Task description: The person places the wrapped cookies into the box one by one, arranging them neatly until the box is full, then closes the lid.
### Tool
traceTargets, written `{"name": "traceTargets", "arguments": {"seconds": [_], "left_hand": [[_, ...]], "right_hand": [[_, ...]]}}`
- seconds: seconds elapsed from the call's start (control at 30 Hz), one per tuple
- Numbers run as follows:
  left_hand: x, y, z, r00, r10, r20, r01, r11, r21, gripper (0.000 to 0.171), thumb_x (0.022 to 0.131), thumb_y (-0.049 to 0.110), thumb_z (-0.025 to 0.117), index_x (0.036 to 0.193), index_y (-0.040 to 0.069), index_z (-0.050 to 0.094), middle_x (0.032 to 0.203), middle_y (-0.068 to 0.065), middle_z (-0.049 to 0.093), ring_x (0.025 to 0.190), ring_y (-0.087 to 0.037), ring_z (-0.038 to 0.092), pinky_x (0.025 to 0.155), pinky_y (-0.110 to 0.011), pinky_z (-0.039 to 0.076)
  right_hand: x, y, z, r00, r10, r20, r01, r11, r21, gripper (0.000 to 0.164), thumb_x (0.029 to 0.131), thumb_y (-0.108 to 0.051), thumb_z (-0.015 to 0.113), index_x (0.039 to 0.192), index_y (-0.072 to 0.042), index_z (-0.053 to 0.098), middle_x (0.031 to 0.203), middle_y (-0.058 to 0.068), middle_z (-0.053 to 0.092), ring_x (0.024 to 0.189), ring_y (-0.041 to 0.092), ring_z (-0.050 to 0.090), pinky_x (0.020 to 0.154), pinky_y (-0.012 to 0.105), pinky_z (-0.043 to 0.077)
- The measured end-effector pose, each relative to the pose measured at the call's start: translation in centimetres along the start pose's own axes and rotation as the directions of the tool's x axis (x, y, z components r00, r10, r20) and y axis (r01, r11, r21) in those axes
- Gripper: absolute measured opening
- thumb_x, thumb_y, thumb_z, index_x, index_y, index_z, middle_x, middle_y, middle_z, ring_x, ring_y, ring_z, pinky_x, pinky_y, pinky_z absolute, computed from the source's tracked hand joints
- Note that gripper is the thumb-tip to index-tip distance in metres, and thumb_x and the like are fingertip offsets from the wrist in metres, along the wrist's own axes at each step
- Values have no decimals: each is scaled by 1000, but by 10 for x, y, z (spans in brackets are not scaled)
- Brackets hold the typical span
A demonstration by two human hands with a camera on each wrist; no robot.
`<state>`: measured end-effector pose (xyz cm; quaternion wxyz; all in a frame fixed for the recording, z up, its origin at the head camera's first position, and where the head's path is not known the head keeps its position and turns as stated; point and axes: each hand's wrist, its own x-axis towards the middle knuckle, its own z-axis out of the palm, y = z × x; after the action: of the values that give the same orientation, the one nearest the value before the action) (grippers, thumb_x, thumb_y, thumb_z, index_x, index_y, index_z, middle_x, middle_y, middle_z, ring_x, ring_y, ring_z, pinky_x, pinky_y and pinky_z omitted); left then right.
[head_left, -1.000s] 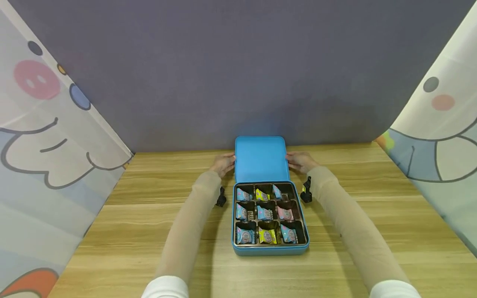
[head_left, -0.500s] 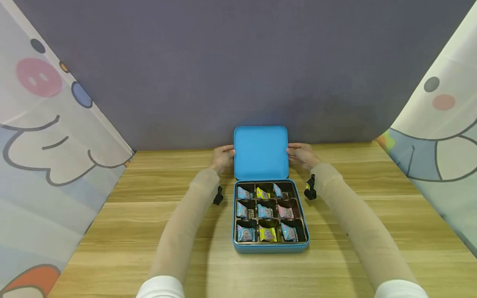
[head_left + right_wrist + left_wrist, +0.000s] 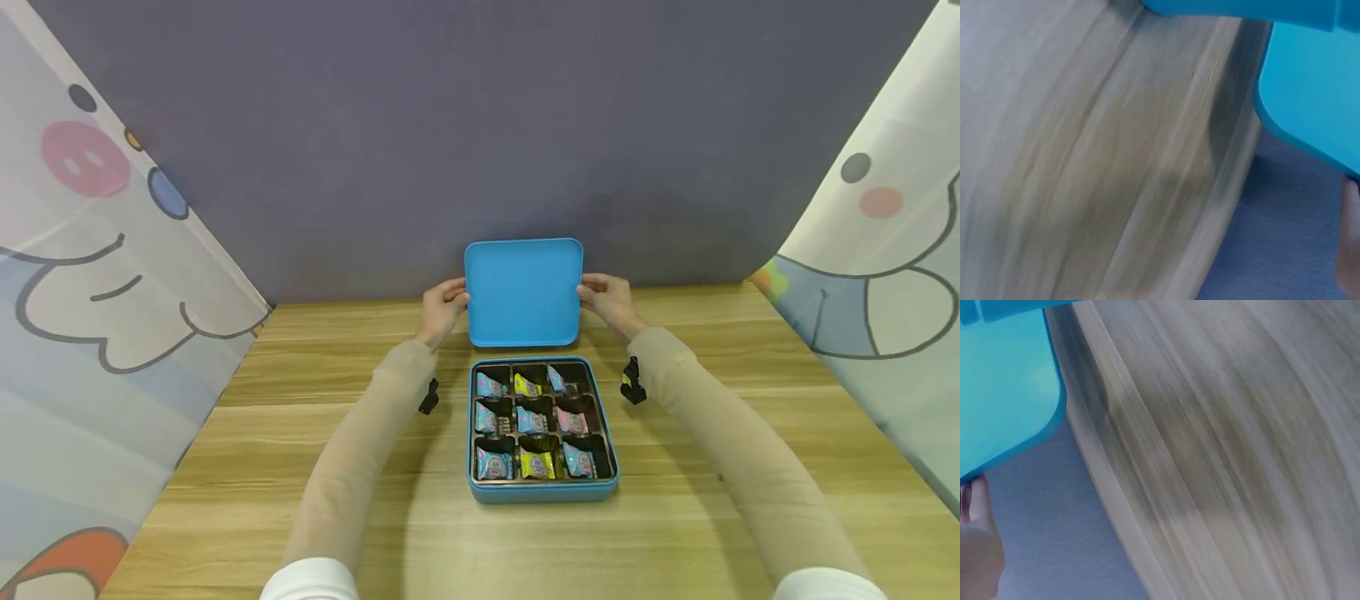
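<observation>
A blue square tin lid [image 3: 523, 292] stands tilted up behind the blue tin box [image 3: 543, 493], its lower edge a little apart from the box's back rim. My left hand [image 3: 440, 312] pinches the lid's left edge between thumb and fingers. On the opposite edge, my right hand [image 3: 612, 303] does the same. Inside the box, a dark divided tray holds wrapped candies in blue, yellow and pink, such as the pink candy [image 3: 572, 421]. Both wrist views show a rounded lid corner; the left hand [image 3: 979, 550] and right hand [image 3: 1349, 240] are partly cut off there.
The box rests on a wooden table [image 3: 300, 433]. A grey panel [image 3: 480, 150] rises behind the table's back edge. Cartoon-printed curtains [image 3: 67, 250] hang at both sides.
Both hands have raised the lid up and back. It met the box's rear rim earlier; now a gap shows between them. The box has stayed about where it was.
</observation>
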<state>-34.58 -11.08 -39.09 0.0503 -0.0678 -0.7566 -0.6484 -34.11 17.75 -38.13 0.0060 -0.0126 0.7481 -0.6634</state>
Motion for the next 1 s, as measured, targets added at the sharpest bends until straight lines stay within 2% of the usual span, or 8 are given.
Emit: {"name": "traceTargets", "arguments": {"seconds": [0.17,0.3,0.4,0.57,0.63,0.7,0.9,1.0], "left_hand": [[-8,16,-1,1000,26,1,-26,1000,-4,36,91,2,53,125,-6,51,119,-26,57,109,-30,57,92,-33,50],[-17,32,4,994,106,-25,-105,993,52,33,90,-2,52,122,-10,52,116,-28,58,108,-34,57,90,-35,50],[-21,38,4,980,193,-43,-188,976,107,31,90,-1,53,120,-10,54,113,-28,59,106,-34,59,89,-34,51],[-23,35,-1,932,359,-52,-344,920,187,28,90,-1,54,117,-10,57,110,-26,62,101,-34,62,84,-35,53],[-21,26,-4,901,431,-37,-414,884,215,28,89,-1,55,115,-8,59,109,-25,63,99,-32,63,81,-35,54],[-18,17,-7,858,514,-8,-497,833,245,27,88,0,56,113,-7,60,106,-23,65,95,-30,64,78,-34,55],[-23,8,-14,668,741,69,-711,607,355,21,85,-1,60,104,-6,65,96,-19,68,75,-25,65,61,-30,53],[-26,9,-18,595,794,124,-761,507,405,22,83,-5,60,104,-5,65,97,-18,68,69,-24,63,59,-30,51]], "right_hand": [[-3,-1,1,991,-126,-46,124,991,-42,39,92,-9,53,128,6,48,118,23,53,95,11,59,92,30,50],[-4,-1,0,962,-259,-90,246,960,-131,36,91,-10,56,122,7,54,114,25,56,92,12,60,87,31,52],[-5,-1,-2,927,-364,-95,333,911,-243,33,90,-11,57,118,7,57,109,24,59,94,21,61,84,34,53],[-11,0,-4,821,-570,-31,512,760,-401,27,88,-7,59,113,5,59,101,23,63,95,33,61,81,41,53],[-13,2,-6,761,-648,7,586,683,-437,25,87,-3,59,110,5,60,98,23,64,93,35,62,79,43,53],[-16,3,-7,701,-712,36,642,609,-465,21,86,0,60,106,6,60,94,22,64,90,35,63,76,43,54],[-25,5,-11,572,-813,109,726,440,-529,15,81,7,62,96,7,58,87,20,62,84,33,65,72,37,56],[-30,5,-13,505,-843,185,757,330,-564,21,79,9,63,99,8,57,90,20,63,80,31,66,70,36,56]]}}
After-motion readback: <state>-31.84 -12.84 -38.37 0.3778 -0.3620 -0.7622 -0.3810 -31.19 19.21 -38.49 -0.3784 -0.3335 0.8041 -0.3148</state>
